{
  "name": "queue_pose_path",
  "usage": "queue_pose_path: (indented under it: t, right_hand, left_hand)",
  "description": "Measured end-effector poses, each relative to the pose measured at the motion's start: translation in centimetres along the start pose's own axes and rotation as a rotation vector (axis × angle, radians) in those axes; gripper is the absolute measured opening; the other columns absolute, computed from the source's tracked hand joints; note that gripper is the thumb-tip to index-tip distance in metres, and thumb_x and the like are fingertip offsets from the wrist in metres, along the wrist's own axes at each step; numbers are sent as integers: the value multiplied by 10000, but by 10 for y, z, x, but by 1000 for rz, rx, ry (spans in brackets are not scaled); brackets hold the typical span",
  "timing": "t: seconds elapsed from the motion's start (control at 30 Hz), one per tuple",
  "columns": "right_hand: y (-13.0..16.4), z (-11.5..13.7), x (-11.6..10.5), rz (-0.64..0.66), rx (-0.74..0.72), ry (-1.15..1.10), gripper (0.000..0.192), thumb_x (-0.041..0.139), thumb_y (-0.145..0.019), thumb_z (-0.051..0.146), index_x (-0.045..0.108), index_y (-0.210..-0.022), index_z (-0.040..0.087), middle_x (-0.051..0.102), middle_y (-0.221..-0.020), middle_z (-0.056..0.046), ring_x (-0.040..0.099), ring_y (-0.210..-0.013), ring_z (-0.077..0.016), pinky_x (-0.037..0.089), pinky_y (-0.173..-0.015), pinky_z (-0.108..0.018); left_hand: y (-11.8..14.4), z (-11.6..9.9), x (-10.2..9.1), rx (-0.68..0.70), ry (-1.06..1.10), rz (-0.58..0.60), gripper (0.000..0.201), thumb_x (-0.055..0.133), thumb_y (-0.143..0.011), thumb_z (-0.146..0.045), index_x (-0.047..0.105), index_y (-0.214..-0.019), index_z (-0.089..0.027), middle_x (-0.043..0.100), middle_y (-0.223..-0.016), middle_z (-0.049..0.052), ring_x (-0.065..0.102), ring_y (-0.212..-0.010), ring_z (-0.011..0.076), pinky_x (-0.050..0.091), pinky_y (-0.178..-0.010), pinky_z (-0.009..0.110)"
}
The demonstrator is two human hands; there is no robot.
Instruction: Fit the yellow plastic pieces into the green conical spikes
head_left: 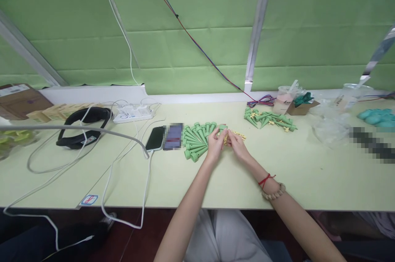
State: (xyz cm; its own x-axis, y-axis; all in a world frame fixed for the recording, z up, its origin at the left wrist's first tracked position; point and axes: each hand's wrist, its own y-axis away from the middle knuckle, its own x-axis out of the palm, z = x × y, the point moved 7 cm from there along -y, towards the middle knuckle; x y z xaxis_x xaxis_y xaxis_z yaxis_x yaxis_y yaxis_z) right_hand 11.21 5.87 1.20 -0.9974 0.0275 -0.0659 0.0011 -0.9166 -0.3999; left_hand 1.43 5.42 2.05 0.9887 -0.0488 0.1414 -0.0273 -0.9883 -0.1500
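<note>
My left hand (216,143) and my right hand (237,143) meet over the pale green table (185,184). Together they pinch a green plastic cone piece (222,128) and a small yellow part (226,138) between the fingertips. Just left of my left hand lies a fanned row of green cone pieces (196,138), all pointing outward. A few small yellow parts (239,134) lie on the table beside my right hand. My right wrist wears a red string and a bead bracelet.
A second heap of green cones with yellow parts (270,119) lies further back right. Two phones (165,137), a white power strip (133,114), loose cables, a black neck-worn device (83,128), plastic cups and bags (331,124) surround the work spot.
</note>
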Motion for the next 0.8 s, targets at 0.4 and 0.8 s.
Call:
queue_pose_path:
  t: [0.4,0.8]
  right_hand:
    - [10,29,-24,-312,-30,233,493,408,-806,502,214,-448,225,217,-418,46,232,-403,-87,210,-409,-253]
    - [6,41,-29,-308,-241,546,447,376,-774,386,250,-384,210,277,-340,25,238,-369,-88,209,-439,-262]
  left_hand:
    - [13,-3,23,-67,97,75,424,561,-723,-608,467,-714,-194,277,-319,-109,178,-270,43,102,-304,198]
    - [12,6,31,-219,207,253,434,536,-744,-595,512,-725,-163,296,-347,-101,197,-265,36,117,-280,170]
